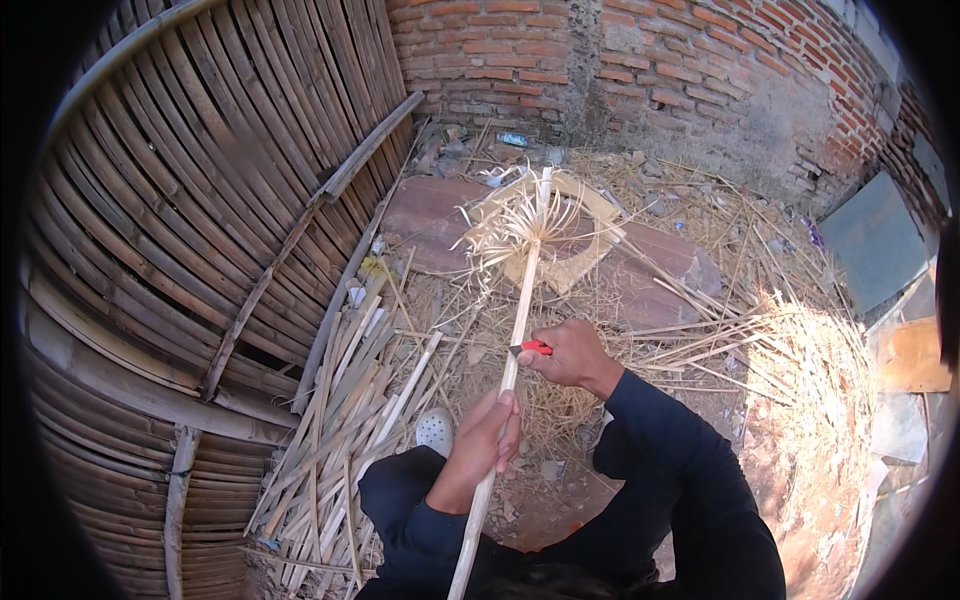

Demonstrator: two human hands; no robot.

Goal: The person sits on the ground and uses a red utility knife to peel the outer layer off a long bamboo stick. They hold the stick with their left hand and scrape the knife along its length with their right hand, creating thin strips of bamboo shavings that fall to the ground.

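Down at the centre of the yard, a long pale bamboo stick (512,345) runs from the lower edge up toward the brick wall (600,70), its far end (530,220) frayed into a spray of thin curled shavings; the left hand (482,440) is wrapped around the shaft low down, fingers closed tight on it; the right hand (572,355) sits just above and to the right, fist closed around a red-handled knife (532,348), whose blade meets the stick's side; both arms wear dark sleeves; to the left, a heap of split bamboo strips (345,430) lies on the ground beside a white shoe (435,430); behind it curves a big woven bamboo panel (200,200); straw and shavings litter the dirt on the right (800,380); reddish flat slabs (640,275) lie under the frayed end.
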